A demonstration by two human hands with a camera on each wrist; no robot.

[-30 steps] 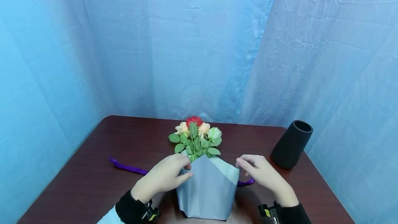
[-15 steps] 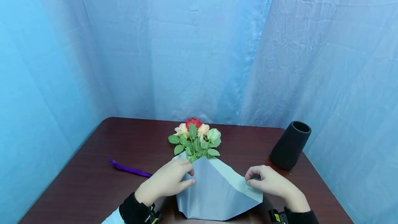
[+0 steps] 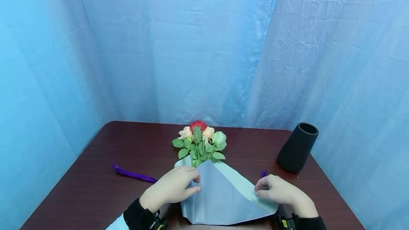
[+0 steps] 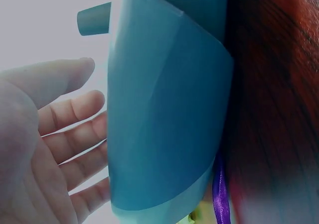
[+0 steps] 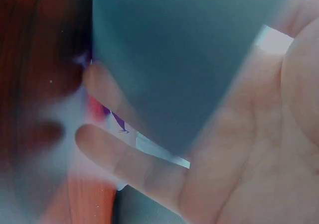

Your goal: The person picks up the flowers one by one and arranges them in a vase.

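Note:
Several roses (image 3: 198,134), red, peach and pale green, with green leaves rise from blue wrapping paper (image 3: 214,194) at the middle of the table. My left hand (image 3: 172,185) lies on the paper's left side. In the left wrist view its fingers (image 4: 75,109) reach the paper's edge, loosely extended, with the thumb apart. My right hand (image 3: 279,191) is at the paper's right flap (image 3: 243,184), thumb and index finger pinching its upper edge. In the right wrist view a corner of the paper (image 5: 184,59) hangs before the palm, covering part of the fingers.
A black vase (image 3: 297,148) leans at the right back of the dark wooden table (image 3: 137,141). A purple ribbon (image 3: 134,175) runs out left of the paper, and its other end shows beside the right hand. Blue curtains (image 3: 191,45) surround the table.
The right flap of the paper has swung outward to the right, with the right hand moving right and down beside it. The left hand has stayed nearly still.

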